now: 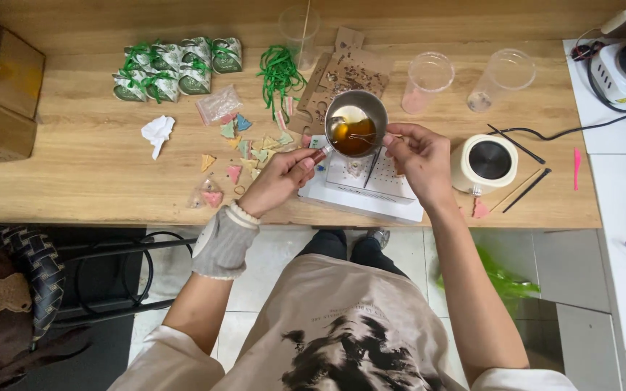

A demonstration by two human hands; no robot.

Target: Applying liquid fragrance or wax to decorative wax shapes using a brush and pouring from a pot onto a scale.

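My left hand (281,179) grips the handle of a small steel pot (356,124) that holds amber liquid and sits above a white mould tray (368,190). My right hand (417,158) pinches thin metal tweezers (366,137) whose tips dip into the liquid. A grey wrist wrap covers my left wrist. Small coloured triangular pieces (249,148) lie scattered just left of my left hand.
Green wrapped packets (176,69) and green ribbon (280,73) lie at the back. Two clear plastic cups (427,80) stand behind the pot. A round white heater (484,164) with sticks (522,190) is on the right. Cardboard boxes (0,94) sit at the left.
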